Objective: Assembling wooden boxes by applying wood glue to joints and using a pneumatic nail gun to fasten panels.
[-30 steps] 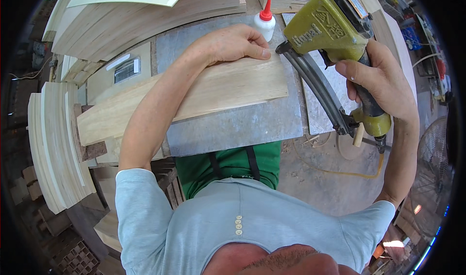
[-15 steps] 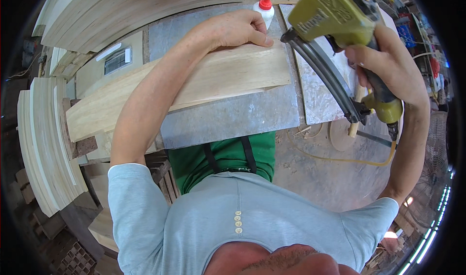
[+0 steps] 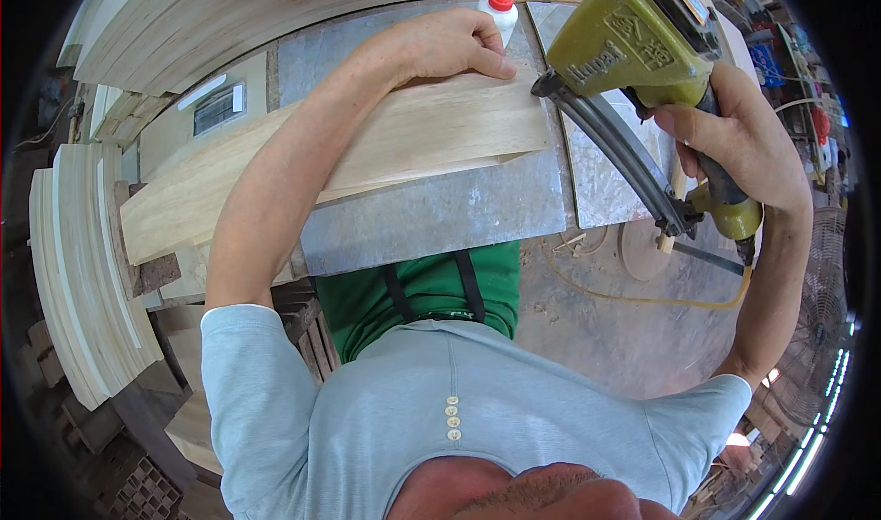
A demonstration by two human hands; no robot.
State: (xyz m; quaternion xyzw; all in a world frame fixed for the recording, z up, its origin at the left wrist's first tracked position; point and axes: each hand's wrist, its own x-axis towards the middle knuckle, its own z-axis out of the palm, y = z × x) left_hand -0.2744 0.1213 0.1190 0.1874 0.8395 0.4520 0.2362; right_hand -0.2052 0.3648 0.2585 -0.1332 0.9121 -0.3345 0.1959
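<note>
The left hand (image 3: 445, 47) lies palm-down on the far end of a pale wooden board (image 3: 367, 157), fingers curled over its upper edge and pressing it flat; it grips nothing else. The board lies slanted across the grey metal tabletop (image 3: 440, 212), its near end jutting past the tabletop's left edge. The right hand (image 3: 743, 144) is closed around the handle of an olive-green nail gun (image 3: 642, 43), held just right of the board with its nose close to the board's right end; whether the nose touches the wood cannot be told. A white glue bottle with a red tip (image 3: 500, 1) stands just beyond the left hand's fingertips. Stacks of wooden planks (image 3: 78, 263) lie left of the board.
</note>
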